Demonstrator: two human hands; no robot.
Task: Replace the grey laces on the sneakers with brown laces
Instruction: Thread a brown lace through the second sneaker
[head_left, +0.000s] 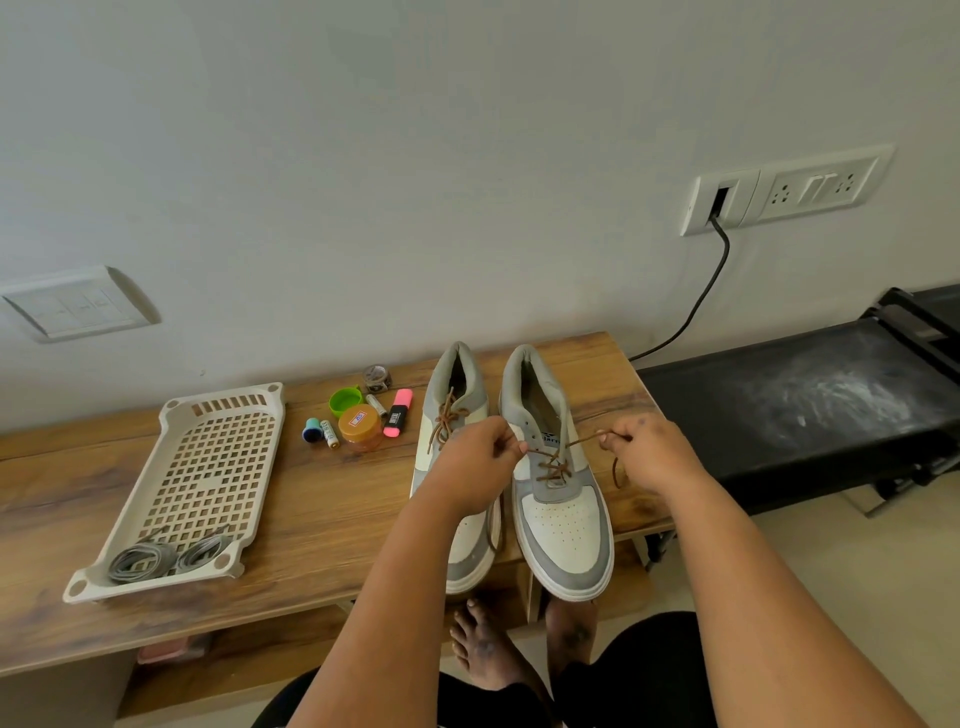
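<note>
Two grey-and-white sneakers stand side by side on the wooden table (322, 499), toes toward me. The left sneaker (457, 405) carries a tied brown lace. A brown lace (553, 465) is threaded through the lower eyelets of the right sneaker (563, 525). My left hand (480, 465) pinches one end of that lace over the gap between the shoes. My right hand (647, 454) pinches the other end just right of the shoe, and the lace tail hangs below it. Two bundles of grey laces (166, 556) lie in the near end of a beige tray (208, 467).
Between tray and shoes lie a green lid (345, 401), an orange-lidded jar (360, 427), a pink highlighter (397, 413), batteries, a small spool and a tape roll. A black treadmill (810, 405) stands to the right. A cable runs from the wall socket (779, 189). My bare feet are below the table's edge.
</note>
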